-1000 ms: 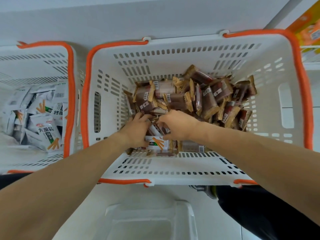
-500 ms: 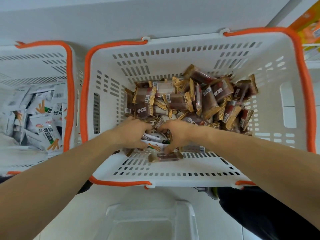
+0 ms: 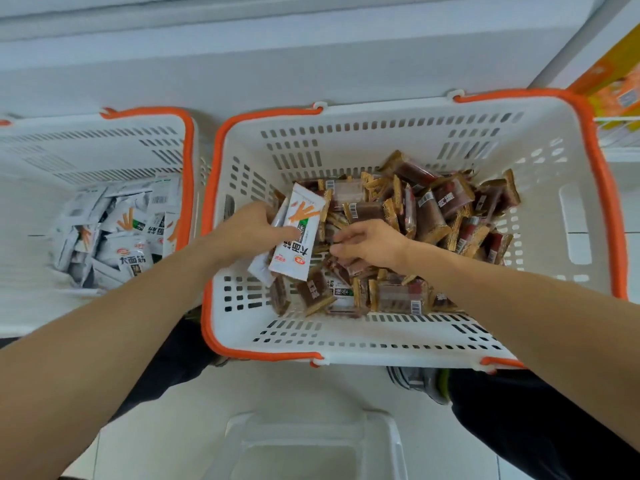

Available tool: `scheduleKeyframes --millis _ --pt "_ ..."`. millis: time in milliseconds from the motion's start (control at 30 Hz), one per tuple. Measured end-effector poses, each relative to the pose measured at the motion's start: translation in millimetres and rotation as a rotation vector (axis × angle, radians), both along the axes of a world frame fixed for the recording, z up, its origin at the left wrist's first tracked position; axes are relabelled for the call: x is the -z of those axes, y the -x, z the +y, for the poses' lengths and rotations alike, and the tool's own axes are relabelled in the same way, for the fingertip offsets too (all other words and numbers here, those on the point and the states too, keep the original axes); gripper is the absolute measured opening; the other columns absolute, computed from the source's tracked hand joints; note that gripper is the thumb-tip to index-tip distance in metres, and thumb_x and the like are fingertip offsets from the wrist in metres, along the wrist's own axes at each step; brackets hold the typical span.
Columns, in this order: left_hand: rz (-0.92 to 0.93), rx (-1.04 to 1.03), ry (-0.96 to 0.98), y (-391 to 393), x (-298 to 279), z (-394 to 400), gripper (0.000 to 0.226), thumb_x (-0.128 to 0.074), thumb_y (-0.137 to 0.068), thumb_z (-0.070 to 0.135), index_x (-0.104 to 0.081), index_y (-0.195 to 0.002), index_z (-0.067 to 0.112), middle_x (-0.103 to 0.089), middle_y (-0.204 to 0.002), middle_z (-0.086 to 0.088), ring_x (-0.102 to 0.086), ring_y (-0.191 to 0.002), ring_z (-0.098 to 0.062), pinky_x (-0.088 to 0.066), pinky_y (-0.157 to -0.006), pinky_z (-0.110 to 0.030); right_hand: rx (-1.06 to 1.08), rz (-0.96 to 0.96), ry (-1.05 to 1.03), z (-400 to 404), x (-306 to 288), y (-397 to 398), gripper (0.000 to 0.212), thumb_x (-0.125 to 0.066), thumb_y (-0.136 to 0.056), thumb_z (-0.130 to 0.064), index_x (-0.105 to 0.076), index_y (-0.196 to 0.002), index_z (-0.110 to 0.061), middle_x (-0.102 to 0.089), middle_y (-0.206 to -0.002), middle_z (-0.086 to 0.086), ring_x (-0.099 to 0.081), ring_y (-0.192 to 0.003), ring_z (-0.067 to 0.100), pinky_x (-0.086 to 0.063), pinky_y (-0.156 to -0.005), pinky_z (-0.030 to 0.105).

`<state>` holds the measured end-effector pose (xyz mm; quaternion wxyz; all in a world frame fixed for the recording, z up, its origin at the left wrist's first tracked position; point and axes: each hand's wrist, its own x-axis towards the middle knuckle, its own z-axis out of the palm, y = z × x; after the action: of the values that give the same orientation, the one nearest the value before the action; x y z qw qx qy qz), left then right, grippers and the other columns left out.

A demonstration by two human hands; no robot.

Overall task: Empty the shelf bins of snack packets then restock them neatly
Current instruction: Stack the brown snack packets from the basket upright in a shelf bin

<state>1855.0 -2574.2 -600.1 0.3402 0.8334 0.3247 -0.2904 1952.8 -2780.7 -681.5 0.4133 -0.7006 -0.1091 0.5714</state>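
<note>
Bare forearms, dark trousers [image 3: 540,431], grey shoe [image 3: 419,379]

At the centre, a white basket with an orange rim [image 3: 604,188] holds a heap of brown snack packets [image 3: 429,216], piled toward one o'clock. The left hand [image 3: 249,230] grips white packets [image 3: 299,233] printed with orange sticks, raised above the heap at the basket's nine o'clock side. The right hand [image 3: 372,242], fingers curled, reaches down into the brown packets just beside them. At nine o'clock, a second basket [image 3: 187,174] holds more white packets [image 3: 114,233]. A clear bin [image 3: 388,441] sits at six o'clock on the floor.
</note>
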Motion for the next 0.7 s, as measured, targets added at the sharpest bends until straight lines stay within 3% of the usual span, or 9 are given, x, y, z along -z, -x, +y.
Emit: scheduleKeyframes --millis 133,200,300,400,500,600,700 --pt "-0.092 -0.077 -0.111 14 -14 -6 0.032 -0.073 -0.088 0.037 -0.050 -0.096 0.017 -0.059 -0.084 0.004 -0.056 -0.070 -0.008 -0.040 -0.054 -0.029 0.002 -0.170 0.060 7 -17 3 0.025 -0.078 -0.088 -0.026 -0.070 -0.109 -0.014 -0.076 -0.100 0.007 -0.073 -0.096 0.028 -0.061 -0.086 0.043" --pt "-0.117 -0.124 -0.126 21 -22 -6 0.030 -0.073 -0.089 0.034 -0.047 -0.093 0.018 -0.059 -0.085 0.002 -0.057 -0.070 -0.010 -0.039 -0.053 -0.029 0.065 -0.165 0.061 11 -25 5 0.022 -0.076 -0.090 -0.024 -0.068 -0.108 -0.014 -0.076 -0.099 0.009 -0.073 -0.096 0.029 -0.061 -0.085 0.044" --pt "-0.144 -0.178 -0.088 30 -35 -10 0.027 -0.070 -0.092 0.028 -0.045 -0.087 0.020 -0.062 -0.086 -0.001 -0.062 -0.073 -0.014 -0.052 -0.061 -0.037 0.058 -0.164 0.037 17 -37 11 0.023 -0.074 -0.091 -0.021 -0.065 -0.111 -0.013 -0.074 -0.105 0.011 -0.073 -0.097 0.027 -0.061 -0.086 0.041" --pt "-0.140 -0.179 -0.073 42 -48 -10 0.025 -0.066 -0.094 0.030 -0.049 -0.104 0.015 -0.064 -0.096 -0.004 -0.068 -0.084 -0.023 -0.058 -0.081 -0.048 -0.181 -0.387 0.073 22 -39 16 0.024 -0.073 -0.091 -0.025 -0.067 -0.113 -0.016 -0.069 -0.108 0.001 -0.069 -0.095 0.021 -0.058 -0.087 0.034" --pt "-0.108 -0.187 -0.087 61 -52 -9 0.048 -0.061 -0.096 0.039 -0.044 -0.131 0.012 -0.062 -0.114 -0.006 -0.065 -0.093 -0.025 -0.056 -0.085 -0.048 -0.380 -0.519 0.091 25 -28 24 0.020 -0.074 -0.090 -0.021 -0.071 -0.109 -0.014 -0.069 -0.102 -0.001 -0.065 -0.096 0.017 -0.049 -0.079 0.027" --pt "-0.111 -0.171 -0.083 81 -46 -14 0.049 -0.057 -0.097 0.041 -0.047 -0.137 0.014 -0.060 -0.125 -0.006 -0.062 -0.104 -0.027 -0.053 -0.091 -0.047 -0.577 -0.593 0.113 25 -6 34 0.018 -0.075 -0.089 -0.018 -0.073 -0.106 -0.013 -0.071 -0.102 0.000 -0.066 -0.095 0.015 -0.051 -0.080 0.025" --pt "-0.093 -0.158 -0.064 91 -36 -21 0.043 -0.055 -0.100 0.039 -0.049 -0.133 0.012 -0.060 -0.125 -0.006 -0.059 -0.105 -0.026 -0.050 -0.093 -0.044 -0.775 -0.664 0.173 22 20 40 0.024 -0.075 -0.088 -0.015 -0.073 -0.112 -0.013 -0.073 -0.108 0.002 -0.068 -0.099 0.019 -0.055 -0.090 0.030"
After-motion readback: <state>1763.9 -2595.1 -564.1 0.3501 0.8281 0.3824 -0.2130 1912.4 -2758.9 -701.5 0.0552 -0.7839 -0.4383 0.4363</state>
